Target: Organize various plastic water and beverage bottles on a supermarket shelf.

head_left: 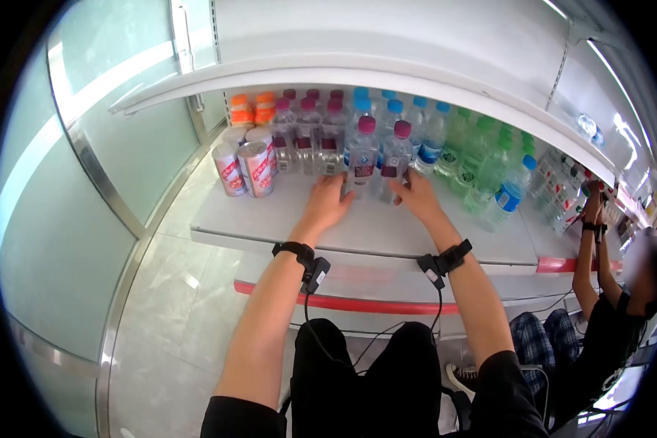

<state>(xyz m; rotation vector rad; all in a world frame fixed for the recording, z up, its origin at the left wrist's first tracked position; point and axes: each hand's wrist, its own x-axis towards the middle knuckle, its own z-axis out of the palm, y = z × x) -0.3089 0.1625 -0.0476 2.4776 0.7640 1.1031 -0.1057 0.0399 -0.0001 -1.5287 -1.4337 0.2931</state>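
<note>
Two clear water bottles with magenta caps stand upright side by side at the front of a shelf group. My left hand [330, 201] is at the left side of the left bottle [363, 159], thumb toward its lower front and fingers partly hidden beside it. Around the lower right side of the other bottle [395, 162] curls my right hand [420, 197], its thumb in front. Behind them and to the left are more magenta-capped bottles [308, 135]. Blue-capped water bottles [432, 139] stand behind and to the right.
Red-and-white cans [257, 171] and orange-topped containers [241, 109] stand at the shelf's left end. Green bottles [482, 157] and a blue-labelled bottle [515, 191] are on the right. An upper shelf [328, 79] overhangs everything. Another person [598, 343] works at far right.
</note>
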